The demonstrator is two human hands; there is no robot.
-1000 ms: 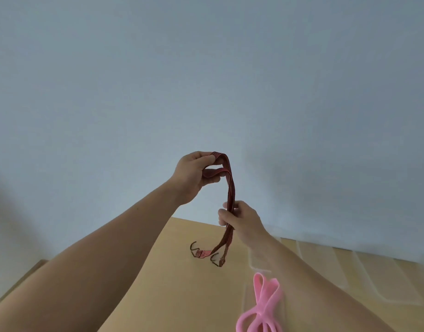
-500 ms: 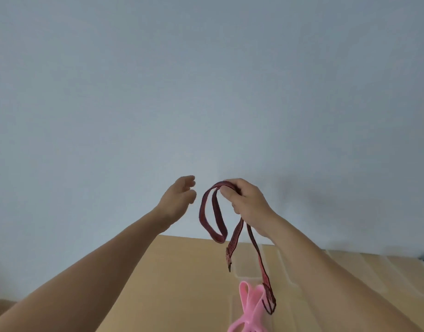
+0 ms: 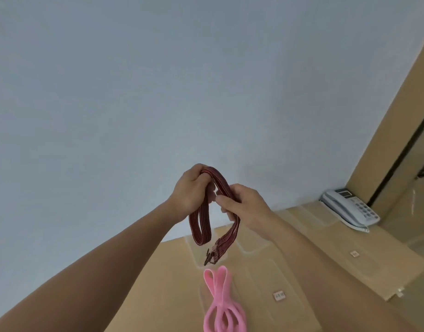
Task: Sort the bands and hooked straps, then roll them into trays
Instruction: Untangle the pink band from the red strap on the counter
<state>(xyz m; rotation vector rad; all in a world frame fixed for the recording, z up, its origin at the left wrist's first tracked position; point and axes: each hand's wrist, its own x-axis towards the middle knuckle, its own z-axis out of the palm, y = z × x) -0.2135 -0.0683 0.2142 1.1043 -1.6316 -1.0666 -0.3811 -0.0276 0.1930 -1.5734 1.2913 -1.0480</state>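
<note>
A dark red striped strap point(image 3: 220, 185) with black metal hooks at its ends is held up in the air over the table. My left hand point(image 3: 190, 191) grips its folded top, and a loop hangs down below that hand. My right hand point(image 3: 244, 204) pinches the strap's other side, from which the hooked ends dangle. Below them a pink band point(image 3: 220, 305) lies looped in a clear tray point(image 3: 256, 281) on the table.
Several clear plastic trays sit in a row on the tan wooden table point(image 3: 158, 295). A white desk phone point(image 3: 349, 209) rests at the back right by the wall. Small labels point(image 3: 278, 295) lie near the trays. A wooden door frame stands at the right.
My left hand, which was open and apart from the strap, has closed on its top. The strap is now folded into a shorter bundle between both hands, and the view has turned right.
</note>
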